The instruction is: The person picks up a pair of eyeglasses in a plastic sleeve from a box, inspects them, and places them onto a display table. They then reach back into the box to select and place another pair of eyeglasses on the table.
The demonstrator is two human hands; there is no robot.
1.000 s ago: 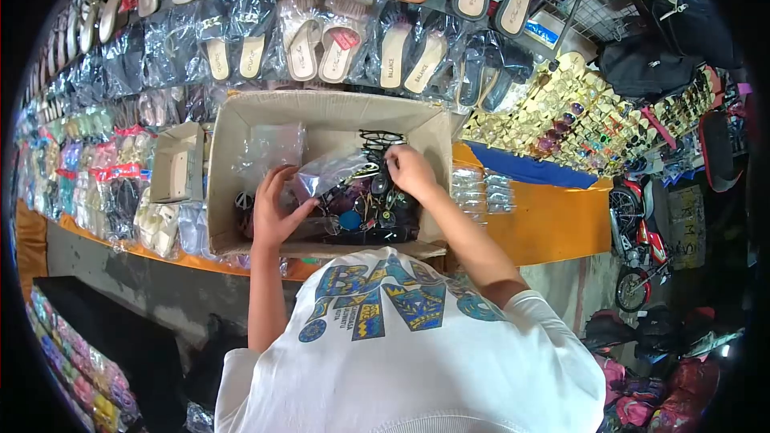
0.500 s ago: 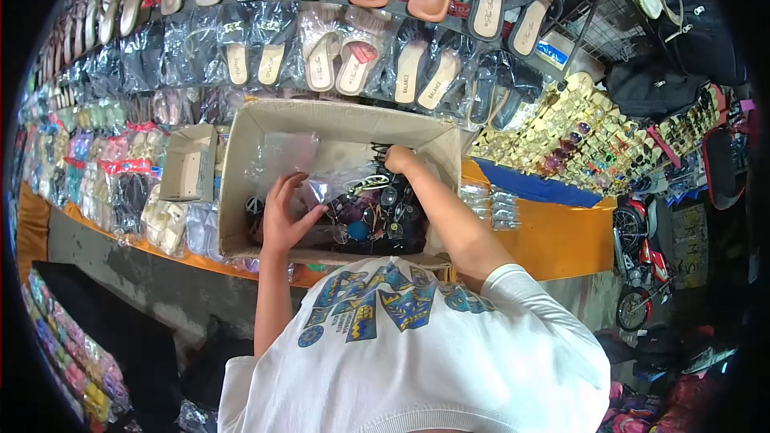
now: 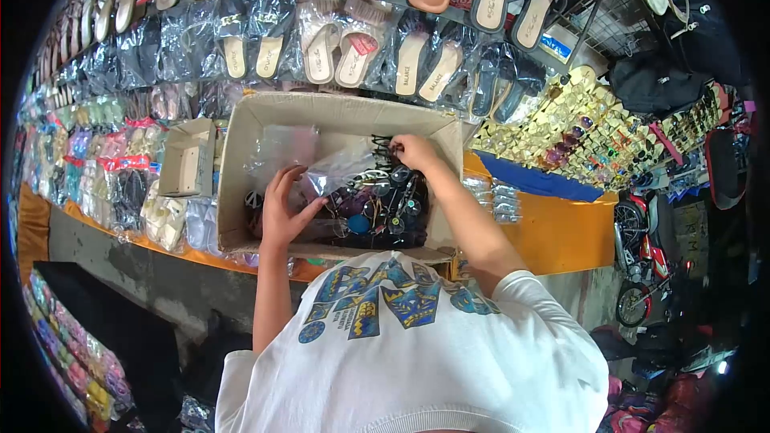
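A large open cardboard box (image 3: 345, 107) stands before me. Inside lie clear plastic bags (image 3: 346, 167) and a tangle of small dark accessories (image 3: 385, 208), with a round blue piece (image 3: 358, 224) among them. My left hand (image 3: 285, 207) is at the box's left side, thumb and fingers spread beside the clear plastic. Near the back right inner wall, my right hand (image 3: 415, 152) has its fingers pinched at a bundle of black cord-like strands (image 3: 380, 147). Their exact kind is too small to make out.
Bagged sandals (image 3: 321, 52) line the racks behind the box. A small cardboard box (image 3: 186, 162) sits to the left. On the right are rows of jewellery cards (image 3: 561, 136), an orange cloth (image 3: 557, 232) and a parked red motorcycle (image 3: 642, 252).
My right hand has moved slightly right and up, with more of the black strands showing beside its fingers. My left hand stays almost in place. The view has shifted slightly.
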